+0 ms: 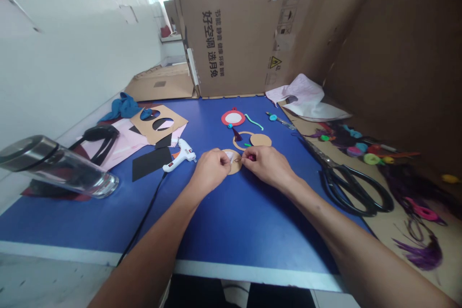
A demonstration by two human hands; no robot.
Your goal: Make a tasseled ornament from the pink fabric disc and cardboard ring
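A round tan cardboard disc (235, 167) lies on the blue tabletop between my hands, with a small whitish patch near its left side. My left hand (212, 168) is closed at the disc's left edge, fingertips pinched on it. On the other side my right hand (269, 163) pinches a thin dark cord loop (237, 159) that reaches over the disc. A small dark red piece shows among the right fingers, its kind partly hidden. Just beyond are a cardboard ring (238, 140), another tan disc (261, 140) and a red-rimmed white disc (233, 117) with a blue bead and dark tassel.
A white glue gun (180, 155) with a black cable lies left, near black paper (151, 162) and a glass bottle (72, 168). Large black scissors (355, 185) rest at right beside beads and purple tassels (422, 252). A tall cardboard box (245, 33) stands behind.
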